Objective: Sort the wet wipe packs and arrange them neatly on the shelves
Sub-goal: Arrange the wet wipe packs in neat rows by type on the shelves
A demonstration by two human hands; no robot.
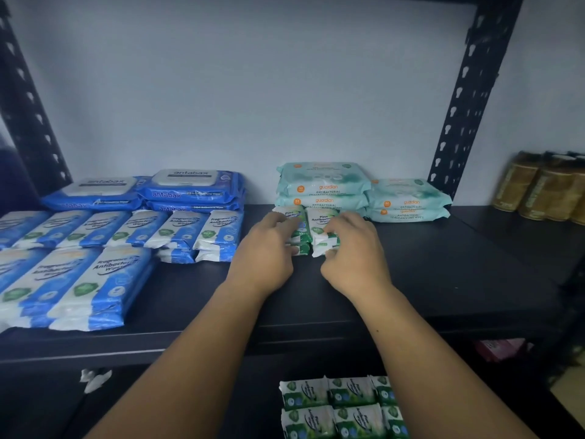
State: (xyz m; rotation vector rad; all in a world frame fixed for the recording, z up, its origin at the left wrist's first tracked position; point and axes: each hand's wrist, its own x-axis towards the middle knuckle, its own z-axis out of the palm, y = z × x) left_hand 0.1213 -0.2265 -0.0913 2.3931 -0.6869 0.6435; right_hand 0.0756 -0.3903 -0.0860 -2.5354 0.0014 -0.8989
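Note:
Two small stacks of green pine wipe packs (pixel 319 221) stand side by side on the dark shelf (pixel 443 264), just in front of the mint guardian packs (pixel 323 185). My left hand (pixel 269 248) rests on the left stack, fingers curled over its top pack. My right hand (pixel 354 248) grips the front of the right stack. Blue antabax packs (pixel 193 188) lie at the back left, with rows of blue-and-white fragrance-free wipe packs (pixel 104 280) in front of them.
More green pine packs (pixel 342 407) lie in rows on the shelf below. A second mint pile (pixel 408 199) sits right of the first. Black perforated uprights (pixel 468 90) frame the bay. Gold cans (pixel 544 188) stand at far right. A white scrap (pixel 95 378) lies lower left.

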